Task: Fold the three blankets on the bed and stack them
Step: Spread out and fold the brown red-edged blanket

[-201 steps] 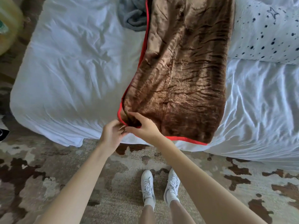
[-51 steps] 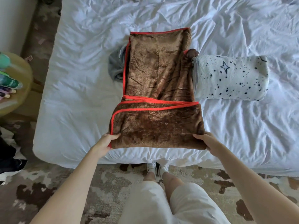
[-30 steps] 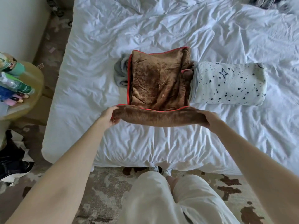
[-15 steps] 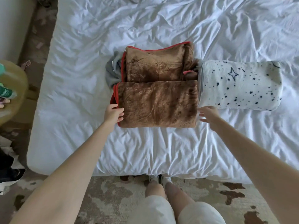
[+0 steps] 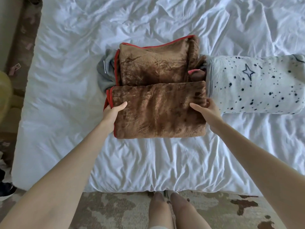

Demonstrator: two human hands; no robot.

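A brown fleece blanket (image 5: 158, 96) with red trim lies in the middle of the white bed (image 5: 69, 100), its near half folded into a thick pad. My left hand (image 5: 113, 111) grips that pad's left edge, thumb on top. On the pad's right edge, my right hand (image 5: 206, 111) grips in the same way. A grey blanket (image 5: 105, 71) pokes out crumpled from under the brown one's far left side. A white blanket (image 5: 254, 85) with black dots and stars lies folded just right of the brown one.
The bed's near edge runs across the lower part of the view, with a patterned brown and beige rug (image 5: 115, 210) and my legs (image 5: 166, 210) below it. A yellowish round table (image 5: 4, 95) stands at the far left.
Earlier I folded the long brown blanket's near end away from me in steps. In the last half second both hands closed on the sides of the folded pad.
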